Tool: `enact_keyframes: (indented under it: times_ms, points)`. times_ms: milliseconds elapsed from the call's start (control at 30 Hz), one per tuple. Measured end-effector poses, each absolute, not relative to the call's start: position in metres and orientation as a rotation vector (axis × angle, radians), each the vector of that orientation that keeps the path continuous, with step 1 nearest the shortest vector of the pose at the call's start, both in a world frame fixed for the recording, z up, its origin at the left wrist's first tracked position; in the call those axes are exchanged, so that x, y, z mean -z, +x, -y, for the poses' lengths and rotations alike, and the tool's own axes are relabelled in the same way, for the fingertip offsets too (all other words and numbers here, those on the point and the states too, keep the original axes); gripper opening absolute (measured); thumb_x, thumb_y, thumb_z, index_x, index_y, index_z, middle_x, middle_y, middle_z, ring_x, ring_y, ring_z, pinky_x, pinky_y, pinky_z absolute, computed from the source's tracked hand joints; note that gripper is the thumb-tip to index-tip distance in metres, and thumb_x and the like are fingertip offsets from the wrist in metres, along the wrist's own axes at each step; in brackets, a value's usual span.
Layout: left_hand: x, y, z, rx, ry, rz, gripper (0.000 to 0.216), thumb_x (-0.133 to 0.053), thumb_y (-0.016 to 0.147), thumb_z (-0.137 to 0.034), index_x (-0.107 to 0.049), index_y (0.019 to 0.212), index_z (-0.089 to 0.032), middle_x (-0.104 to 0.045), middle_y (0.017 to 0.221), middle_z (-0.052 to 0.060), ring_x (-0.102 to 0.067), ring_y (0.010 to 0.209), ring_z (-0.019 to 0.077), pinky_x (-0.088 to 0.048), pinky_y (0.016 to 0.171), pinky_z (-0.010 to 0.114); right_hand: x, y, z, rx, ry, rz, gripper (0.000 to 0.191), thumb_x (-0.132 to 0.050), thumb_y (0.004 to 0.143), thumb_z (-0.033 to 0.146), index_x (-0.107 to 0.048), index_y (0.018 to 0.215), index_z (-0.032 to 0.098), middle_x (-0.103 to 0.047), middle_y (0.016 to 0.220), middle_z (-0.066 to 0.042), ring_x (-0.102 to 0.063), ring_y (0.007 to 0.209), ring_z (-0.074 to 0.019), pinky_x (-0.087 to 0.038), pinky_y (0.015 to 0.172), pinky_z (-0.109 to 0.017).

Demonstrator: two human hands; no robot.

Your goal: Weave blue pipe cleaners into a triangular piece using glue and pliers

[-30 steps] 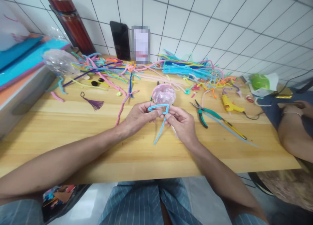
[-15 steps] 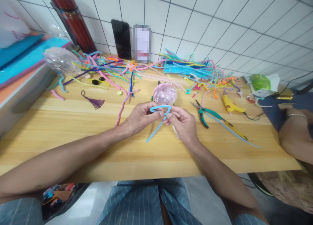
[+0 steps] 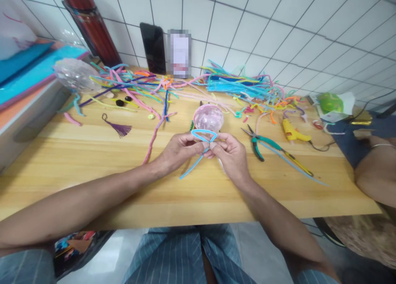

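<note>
A light blue pipe cleaner (image 3: 194, 167), bent into a closed loop at its top, is pinched between both hands at the middle of the table. My left hand (image 3: 187, 147) is closed on the loop's left side. My right hand (image 3: 229, 150) pinches the crossing point with thumb and fingers. One straight tail hangs down to the lower left. Just beyond the fingers is a clear, pink-rimmed round plastic piece (image 3: 208, 117), its near edge partly covered by the loop and hands.
Teal-handled pliers (image 3: 255, 146), a yellow cutter (image 3: 298, 163) and a yellow glue gun (image 3: 292, 131) lie to the right. Piles of coloured pipe cleaners (image 3: 238, 86) line the wall. A purple tassel (image 3: 119, 127) lies left. Another person's arm (image 3: 375, 168) rests at the right edge.
The blue loop has become rounder and more even, its crossing now drawn together between the fingertips. The tail has swung slightly left. Both hands stay in nearly the same place.
</note>
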State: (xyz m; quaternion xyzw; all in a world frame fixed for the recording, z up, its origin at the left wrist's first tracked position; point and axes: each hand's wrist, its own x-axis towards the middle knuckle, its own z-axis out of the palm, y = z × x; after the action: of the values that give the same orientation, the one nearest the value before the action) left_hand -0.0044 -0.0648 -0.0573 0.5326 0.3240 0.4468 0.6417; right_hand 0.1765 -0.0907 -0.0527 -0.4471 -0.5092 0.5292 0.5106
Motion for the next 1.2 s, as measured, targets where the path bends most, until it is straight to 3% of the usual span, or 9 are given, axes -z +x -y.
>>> enact_keyframes:
  times_ms: [100,233,467,600,767,1000,1200]
  points:
    - [0.054,-0.005,0.065,-1.0,1.201,-0.739,0.03,-0.091,0.076,-0.044,-0.08,0.082,-0.017,-0.078,0.085,0.003,-0.067,0.083,0.0173,-0.055,0.085,0.035,0.052,0.177,0.09,-1.273,-1.09,1.246,0.038,-0.083,0.084,0.051,-0.069,0.106,0.023,-0.075,0.069,0.004,-0.07,0.056,-0.0139,-0.06,0.062,-0.029]
    - [0.053,-0.006,0.065,-0.939,1.167,-0.797,0.026,-0.09,0.076,-0.04,-0.08,0.08,-0.017,-0.075,0.077,0.002,-0.063,0.074,0.015,-0.051,0.073,0.031,0.049,0.179,0.091,-1.211,-1.135,1.321,0.035,-0.078,0.087,0.049,-0.071,0.11,0.023,-0.073,0.069,0.003,-0.068,0.059,-0.0138,-0.055,0.058,-0.027]
    - [0.059,-0.004,0.066,-0.882,1.073,-0.836,0.028,-0.088,0.077,-0.043,-0.08,0.086,-0.017,-0.076,0.08,0.002,-0.065,0.07,0.0147,-0.05,0.073,0.031,0.045,0.182,0.09,-1.077,-1.146,1.396,0.015,-0.076,0.086,0.034,-0.075,0.095,0.023,-0.064,0.073,0.004,-0.054,0.06,-0.01,-0.044,0.057,-0.026]
    - [0.058,-0.004,0.067,-0.848,1.052,-0.776,0.033,-0.088,0.077,-0.047,-0.079,0.091,-0.018,-0.075,0.084,0.001,-0.064,0.069,0.0125,-0.05,0.073,0.03,0.042,0.184,0.089,-1.162,-1.109,1.402,0.017,-0.078,0.084,0.034,-0.075,0.096,0.022,-0.067,0.073,0.003,-0.058,0.065,-0.012,-0.045,0.061,-0.027]
    - [0.055,-0.004,0.069,-0.818,1.101,-0.782,0.035,-0.085,0.08,-0.05,-0.075,0.08,-0.016,-0.068,0.071,0.0,-0.06,0.068,0.0126,-0.049,0.072,0.029,0.039,0.186,0.086,-1.243,-1.135,1.287,0.018,-0.078,0.083,0.039,-0.074,0.089,0.022,-0.063,0.066,0.004,-0.051,0.057,-0.0101,-0.041,0.056,-0.026]
    - [0.056,-0.008,0.064,-1.157,1.348,-0.662,0.042,-0.086,0.085,-0.037,-0.071,0.12,-0.023,-0.076,0.106,0.003,-0.068,0.093,0.0154,-0.053,0.087,0.028,0.037,0.187,0.084,-1.243,-1.209,1.255,0.02,-0.077,0.082,0.04,-0.072,0.076,0.021,-0.063,0.061,0.003,-0.052,0.054,-0.0101,-0.04,0.054,-0.026]
    - [0.057,-0.017,0.062,-1.105,1.637,-0.722,0.022,-0.072,0.098,-0.038,-0.077,0.108,-0.019,-0.078,0.101,0.005,-0.069,0.09,0.0159,-0.053,0.084,0.028,0.034,0.187,0.086,-1.25,-1.233,1.289,0.022,-0.077,0.082,0.041,-0.071,0.075,0.02,-0.064,0.06,0.003,-0.053,0.053,-0.0103,-0.042,0.054,-0.026]
